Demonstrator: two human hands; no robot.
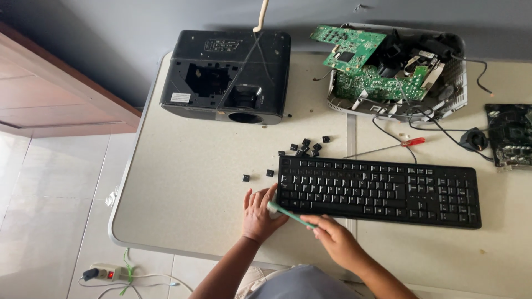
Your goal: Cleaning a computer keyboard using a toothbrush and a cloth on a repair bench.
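Note:
A black keyboard lies across the near middle of the beige table. My left hand rests flat at the keyboard's near-left corner, fingers spread and touching its edge. My right hand holds a thin light-green brush whose head lies against the keyboard's front-left edge, close to my left hand. Several loose black keycaps lie on the table just beyond the keyboard's top-left corner, with two more further left.
A black projector stands at the back left. An opened device with green circuit boards sits at the back right. A red-handled screwdriver lies behind the keyboard, and another board at far right. A power strip lies on the floor.

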